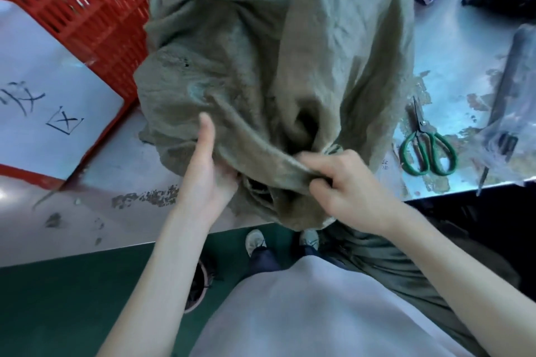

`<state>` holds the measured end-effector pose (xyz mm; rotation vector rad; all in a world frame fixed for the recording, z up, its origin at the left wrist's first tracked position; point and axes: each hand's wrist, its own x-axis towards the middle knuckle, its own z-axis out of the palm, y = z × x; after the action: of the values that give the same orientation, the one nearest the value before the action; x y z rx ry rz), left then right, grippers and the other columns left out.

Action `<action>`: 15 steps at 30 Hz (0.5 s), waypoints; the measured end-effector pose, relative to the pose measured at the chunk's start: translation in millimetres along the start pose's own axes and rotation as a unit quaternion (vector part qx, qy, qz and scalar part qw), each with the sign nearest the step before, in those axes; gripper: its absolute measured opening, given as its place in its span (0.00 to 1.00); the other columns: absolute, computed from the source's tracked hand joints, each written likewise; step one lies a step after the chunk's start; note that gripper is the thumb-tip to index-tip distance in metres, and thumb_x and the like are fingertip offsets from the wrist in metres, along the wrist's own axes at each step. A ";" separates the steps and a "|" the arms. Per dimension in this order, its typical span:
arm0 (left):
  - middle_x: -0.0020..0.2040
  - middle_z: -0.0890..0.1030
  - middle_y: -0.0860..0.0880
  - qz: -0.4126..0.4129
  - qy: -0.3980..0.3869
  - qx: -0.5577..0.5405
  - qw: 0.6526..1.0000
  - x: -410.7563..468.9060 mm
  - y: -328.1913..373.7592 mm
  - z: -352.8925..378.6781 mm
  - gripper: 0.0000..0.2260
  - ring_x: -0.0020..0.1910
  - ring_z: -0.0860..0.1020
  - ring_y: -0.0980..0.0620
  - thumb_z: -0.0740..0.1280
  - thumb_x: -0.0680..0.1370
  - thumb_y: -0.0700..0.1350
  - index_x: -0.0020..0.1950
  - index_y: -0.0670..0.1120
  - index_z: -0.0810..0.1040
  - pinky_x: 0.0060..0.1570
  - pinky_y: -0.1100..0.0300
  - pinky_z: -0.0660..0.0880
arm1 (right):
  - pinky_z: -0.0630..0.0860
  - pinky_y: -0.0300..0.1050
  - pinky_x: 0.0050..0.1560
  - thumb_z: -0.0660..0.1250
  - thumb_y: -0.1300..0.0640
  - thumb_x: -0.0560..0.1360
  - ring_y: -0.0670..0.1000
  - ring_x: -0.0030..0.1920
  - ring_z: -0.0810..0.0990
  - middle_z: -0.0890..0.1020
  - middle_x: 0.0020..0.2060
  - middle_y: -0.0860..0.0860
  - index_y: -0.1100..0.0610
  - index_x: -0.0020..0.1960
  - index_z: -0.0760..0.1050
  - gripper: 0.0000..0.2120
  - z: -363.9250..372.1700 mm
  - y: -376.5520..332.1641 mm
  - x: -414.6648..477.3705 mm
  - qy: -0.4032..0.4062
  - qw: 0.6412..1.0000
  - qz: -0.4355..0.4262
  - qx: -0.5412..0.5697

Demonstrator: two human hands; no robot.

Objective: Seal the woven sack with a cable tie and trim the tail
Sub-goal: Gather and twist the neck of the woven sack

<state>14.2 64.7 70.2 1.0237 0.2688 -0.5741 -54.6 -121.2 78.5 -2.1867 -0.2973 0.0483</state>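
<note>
Head view: both hands, left hand [207, 171] and right hand [342, 182], clamped on sack [261, 66] mouth, gathering; no tie visible yet; scissors [426, 148] untouched, right on surface [130, 191].

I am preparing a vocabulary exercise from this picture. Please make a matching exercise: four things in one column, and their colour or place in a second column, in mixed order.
Things:
1. woven sack
2. scissors
3. crate
4. right hand

Descriptions:
A. red, at the far left
B. pinching a fold of fabric
C. green handles, lying on the table at the right
D. olive grey, crumpled, in the middle

Pairs: 1-D, 2-C, 3-A, 4-B
</note>
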 end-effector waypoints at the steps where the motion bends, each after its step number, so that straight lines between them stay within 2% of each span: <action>1: 0.65 0.80 0.46 0.007 0.020 -0.014 1.000 1.8 0.3 4.9 0.25 0.63 0.79 0.48 0.64 0.75 0.58 0.67 0.46 0.74 0.61 0.51 0.76 | 0.65 0.42 0.28 0.57 0.67 0.65 0.49 0.26 0.63 0.63 0.24 0.48 0.53 0.35 0.66 0.09 5.5 -2.3 -1.9 -0.034 0.999 -0.010 -0.010; 2: 0.61 0.82 0.46 0.018 0.038 -0.004 0.999 4.8 0.8 9.1 0.21 0.60 0.81 0.48 0.67 0.75 0.52 0.65 0.44 0.76 0.56 0.53 0.79 | 0.67 0.46 0.29 0.57 0.66 0.66 0.51 0.28 0.64 0.64 0.26 0.50 0.56 0.36 0.67 0.06 10.2 -5.1 -2.9 -0.066 0.998 -0.019 -0.016; 4: 0.54 0.85 0.45 0.063 0.076 0.069 0.993 9.5 -0.7 11.8 0.12 0.54 0.83 0.48 0.67 0.76 0.39 0.59 0.42 0.80 0.50 0.55 0.81 | 0.69 0.54 0.33 0.59 0.65 0.68 0.56 0.32 0.66 0.67 0.29 0.54 0.61 0.38 0.67 0.01 14.7 -12.9 -5.3 -0.108 0.994 -0.025 0.006; 5: 0.52 0.85 0.45 0.081 0.088 0.098 0.988 9.5 -0.7 13.4 0.11 0.52 0.83 0.47 0.65 0.76 0.34 0.55 0.42 0.81 0.50 0.54 0.81 | 0.69 0.52 0.34 0.61 0.65 0.70 0.53 0.33 0.68 0.68 0.29 0.52 0.61 0.41 0.70 0.01 14.8 -15.5 -7.4 -0.117 0.992 -0.023 0.031; 6: 0.49 0.85 0.45 0.093 0.099 0.111 0.985 9.3 -0.5 13.4 0.11 0.51 0.84 0.47 0.62 0.76 0.32 0.52 0.43 0.82 0.51 0.53 0.81 | 0.70 0.43 0.37 0.63 0.65 0.72 0.46 0.33 0.70 0.70 0.31 0.47 0.61 0.47 0.73 0.04 14.3 -17.0 -8.8 -0.114 0.992 -0.021 0.057; 7: 0.47 0.85 0.45 0.100 0.105 0.119 0.982 8.5 -0.8 11.7 0.13 0.49 0.84 0.48 0.61 0.77 0.30 0.48 0.44 0.82 0.51 0.53 0.80 | 0.69 0.34 0.39 0.65 0.63 0.74 0.41 0.35 0.72 0.71 0.33 0.43 0.60 0.57 0.74 0.12 13.8 -18.9 -8.9 -0.107 0.991 -0.014 0.084; 8: 0.45 0.86 0.46 0.106 0.113 0.126 0.980 7.2 -1.3 10.7 0.15 0.47 0.84 0.48 0.59 0.77 0.29 0.45 0.44 0.82 0.50 0.53 0.80 | 0.69 0.32 0.41 0.66 0.60 0.75 0.40 0.37 0.74 0.74 0.37 0.43 0.58 0.64 0.71 0.18 12.7 -22.4 -8.1 -0.096 0.988 -0.005 0.125; 9: 0.44 0.86 0.47 0.109 0.116 0.137 0.978 6.3 -1.7 9.9 0.16 0.46 0.84 0.49 0.59 0.76 0.28 0.44 0.44 0.82 0.49 0.54 0.81 | 0.73 0.37 0.42 0.66 0.58 0.75 0.43 0.39 0.76 0.77 0.41 0.47 0.56 0.67 0.68 0.22 11.6 -26.6 -6.0 -0.079 0.980 0.004 0.182; 11: 0.44 0.86 0.48 0.115 0.118 0.165 0.972 4.2 -4.3 7.9 0.16 0.47 0.84 0.50 0.58 0.76 0.27 0.47 0.44 0.81 0.47 0.56 0.81 | 0.77 0.53 0.44 0.65 0.61 0.74 0.55 0.43 0.79 0.78 0.49 0.57 0.49 0.69 0.63 0.26 8.6 -35.3 0.4 -0.009 0.954 0.005 0.300; 12: 0.46 0.86 0.49 0.116 0.117 0.178 0.970 3.5 -6.1 6.9 0.17 0.48 0.84 0.50 0.58 0.76 0.27 0.50 0.44 0.81 0.46 0.57 0.81 | 0.78 0.56 0.47 0.64 0.63 0.74 0.58 0.46 0.79 0.77 0.53 0.58 0.46 0.70 0.59 0.30 6.1 -36.4 3.5 0.036 0.939 0.000 0.341; 13: 0.49 0.86 0.48 0.113 0.117 0.191 0.968 4.2 -8.4 5.4 0.17 0.50 0.84 0.51 0.58 0.76 0.28 0.53 0.44 0.80 0.46 0.58 0.81 | 0.77 0.56 0.52 0.64 0.65 0.74 0.59 0.49 0.79 0.77 0.56 0.59 0.46 0.71 0.56 0.32 2.8 -36.1 6.4 0.075 0.929 -0.010 0.361; 15: 0.54 0.83 0.46 0.098 0.131 0.219 0.962 5.0 -11.8 2.9 0.17 0.52 0.83 0.51 0.62 0.74 0.34 0.61 0.42 0.78 0.44 0.61 0.80 | 0.75 0.52 0.60 0.63 0.67 0.74 0.57 0.57 0.78 0.74 0.62 0.61 0.51 0.75 0.52 0.35 -4.2 -33.5 14.4 0.140 0.927 -0.012 0.346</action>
<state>11.4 56.0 60.8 1.5417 0.2744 -0.3193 -46.6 -102.3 108.9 -1.4596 -0.1139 -0.1521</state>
